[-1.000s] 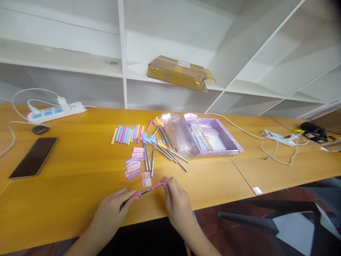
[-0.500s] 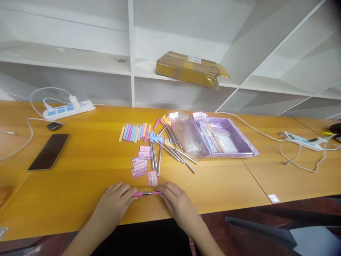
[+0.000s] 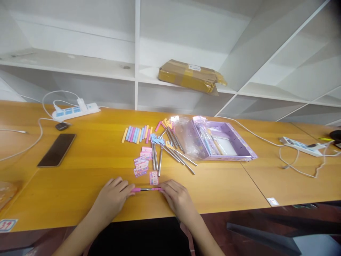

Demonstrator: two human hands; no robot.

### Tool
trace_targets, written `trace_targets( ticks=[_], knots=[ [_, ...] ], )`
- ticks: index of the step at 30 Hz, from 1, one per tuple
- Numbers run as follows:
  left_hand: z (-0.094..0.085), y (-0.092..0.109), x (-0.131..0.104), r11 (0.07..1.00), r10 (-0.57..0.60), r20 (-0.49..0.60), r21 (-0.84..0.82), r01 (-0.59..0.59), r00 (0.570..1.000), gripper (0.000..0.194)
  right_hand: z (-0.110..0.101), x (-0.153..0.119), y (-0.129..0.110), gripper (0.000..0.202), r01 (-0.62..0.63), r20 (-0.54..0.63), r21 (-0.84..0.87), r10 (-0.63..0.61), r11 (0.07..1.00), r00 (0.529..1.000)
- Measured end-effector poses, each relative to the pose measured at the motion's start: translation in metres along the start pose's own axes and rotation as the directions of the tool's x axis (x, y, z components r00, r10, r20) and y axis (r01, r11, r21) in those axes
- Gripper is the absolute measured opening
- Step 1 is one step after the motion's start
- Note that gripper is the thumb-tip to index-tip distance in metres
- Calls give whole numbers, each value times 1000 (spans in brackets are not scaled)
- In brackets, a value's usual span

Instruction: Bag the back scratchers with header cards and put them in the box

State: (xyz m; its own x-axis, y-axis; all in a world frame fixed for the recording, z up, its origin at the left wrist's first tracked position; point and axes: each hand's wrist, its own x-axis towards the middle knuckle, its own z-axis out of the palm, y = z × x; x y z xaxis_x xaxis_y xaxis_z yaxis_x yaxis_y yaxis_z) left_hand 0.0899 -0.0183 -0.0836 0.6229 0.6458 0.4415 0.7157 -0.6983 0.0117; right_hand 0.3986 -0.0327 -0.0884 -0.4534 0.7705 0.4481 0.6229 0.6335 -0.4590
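Note:
Just in front of my body, a pink back scratcher (image 3: 146, 189) lies level between my two hands, a short metal shaft showing in its middle. My left hand (image 3: 115, 195) is closed round its pink grip sleeve. At the other end my right hand (image 3: 177, 195) pinches the slim pink head, whose tip is hidden by the fingers. Right beyond the scratcher is a small printed card (image 3: 153, 178), with a loose pile of similar cards (image 3: 141, 166) farther left. Several metal rods with claw-shaped heads, blue ones (image 3: 157, 139) and orange ones (image 3: 167, 123) among them, lie beyond.
Coloured grip sleeves (image 3: 136, 134) lie in a row behind the cards. A purple box (image 3: 241, 141) holding bagged items stands at right beside clear plastic wrap (image 3: 185, 137). A phone (image 3: 57, 150) and power strip (image 3: 76, 111) are at left; a taped carton (image 3: 190, 75) sits on the shelf.
The view has shifted slightly, so the table items appear a little displaced. Both hands keep their hold on the back scratcher, with little change between them.

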Motion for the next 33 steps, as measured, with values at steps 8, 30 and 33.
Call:
trace_targets(
  ticks=[8, 30, 33],
  knots=[
    [-37, -62, -30, 992, -127, -12, 6, 127, 992, 28, -56, -43, 73, 24, -143, -165, -92, 126, 985, 978],
    [-37, -116, -76, 988, -156, 42, 1, 157, 987, 39, -120, -139, 152, 52, -722, -463, 175, 703, 669, 540],
    [-38, -114, -75, 989, -144, 47, -8, 144, 988, 38, -112, -141, 156, 61, -738, -473, 251, 745, 626, 471]
  ],
)
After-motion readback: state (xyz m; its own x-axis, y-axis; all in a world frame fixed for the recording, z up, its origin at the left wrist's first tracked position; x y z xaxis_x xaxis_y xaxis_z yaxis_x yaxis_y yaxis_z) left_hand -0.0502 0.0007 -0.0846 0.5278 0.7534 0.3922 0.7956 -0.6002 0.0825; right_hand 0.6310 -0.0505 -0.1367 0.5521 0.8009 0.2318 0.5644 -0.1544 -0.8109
